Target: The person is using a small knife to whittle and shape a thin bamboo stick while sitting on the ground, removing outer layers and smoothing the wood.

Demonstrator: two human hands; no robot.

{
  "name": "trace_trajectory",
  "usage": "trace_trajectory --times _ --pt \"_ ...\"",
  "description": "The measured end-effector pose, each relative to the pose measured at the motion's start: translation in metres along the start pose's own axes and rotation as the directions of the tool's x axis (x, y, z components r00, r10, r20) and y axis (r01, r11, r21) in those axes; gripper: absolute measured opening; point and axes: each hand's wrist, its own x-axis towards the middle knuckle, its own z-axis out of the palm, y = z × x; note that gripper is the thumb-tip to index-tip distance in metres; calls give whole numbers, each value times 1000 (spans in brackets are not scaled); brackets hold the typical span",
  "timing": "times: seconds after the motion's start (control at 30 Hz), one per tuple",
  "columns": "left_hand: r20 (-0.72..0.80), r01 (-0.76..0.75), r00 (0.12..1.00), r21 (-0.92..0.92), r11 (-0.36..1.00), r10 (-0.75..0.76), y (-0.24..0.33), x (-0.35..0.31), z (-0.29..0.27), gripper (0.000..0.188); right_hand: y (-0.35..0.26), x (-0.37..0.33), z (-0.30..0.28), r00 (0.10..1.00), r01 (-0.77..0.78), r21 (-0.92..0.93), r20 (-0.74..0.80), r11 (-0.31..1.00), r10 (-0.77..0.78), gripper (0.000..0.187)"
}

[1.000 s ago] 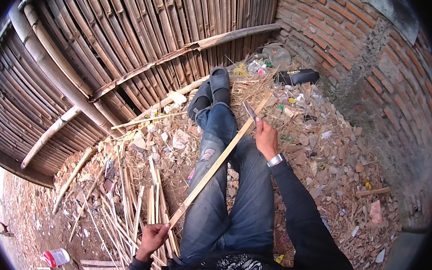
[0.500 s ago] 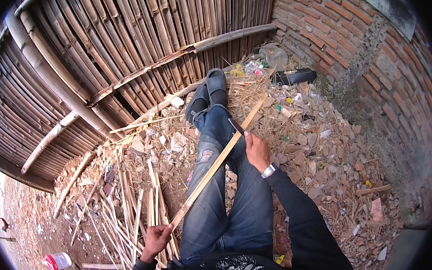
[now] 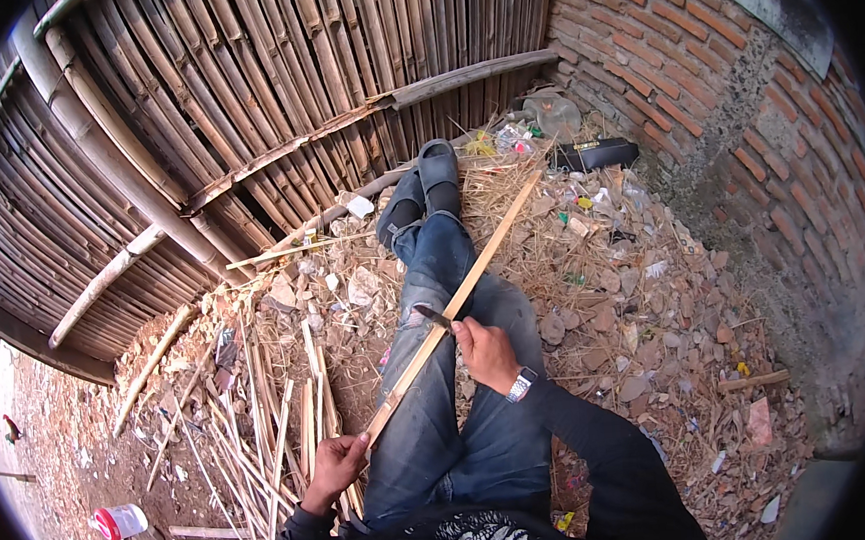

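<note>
A long, flat bamboo strip (image 3: 494, 243) slants across my jeans, its far end up and to the right beyond my knees. At its near end, my left hand (image 3: 340, 464) pinches the strip between thumb and fingers. My right hand (image 3: 486, 352) is closed around a small dark knife (image 3: 433, 316), whose blade lies across the strip around its middle. The knife's handle is mostly hidden in my fist. My legs (image 3: 461, 388) stretch out under the strip, crossed near the ankles, with grey slip-on shoes (image 3: 438, 177) on my feet.
Several split bamboo strips (image 3: 263, 422) lie on the ground to my left, near a red-and-white plastic tub (image 3: 120, 523). Ahead stands a bamboo-slat wall (image 3: 318, 67); a brick wall (image 3: 657, 34) rises at right. Rubble and litter (image 3: 647, 325) cover the ground, with a black case (image 3: 595, 153) beyond.
My right hand has drawn the knife down along the strip, toward me and to the left. My left hand, still on the near end, has shifted slightly right and up.
</note>
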Motion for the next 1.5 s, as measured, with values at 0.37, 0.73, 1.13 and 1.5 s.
trace_trajectory --times 0.37,0.73,1.13,1.5 --pt "-9 4 1000 -19 1000 -5 30 30 34 44 -13 8 -6 998 49 -29 -38 998 -50 39" --pt "145 264 960 -189 946 -239 64 50 44 43 -42 -20 10 999 13 126 39 992 -18 44" --pt "188 201 969 -213 956 -162 53 52 44 43 -30 -6 -30 504 -864 503 859 25 88 51" --pt "-171 -222 938 370 902 301 69 33 67 40 -46 -5 -35 967 -128 228 246 965 70 46"
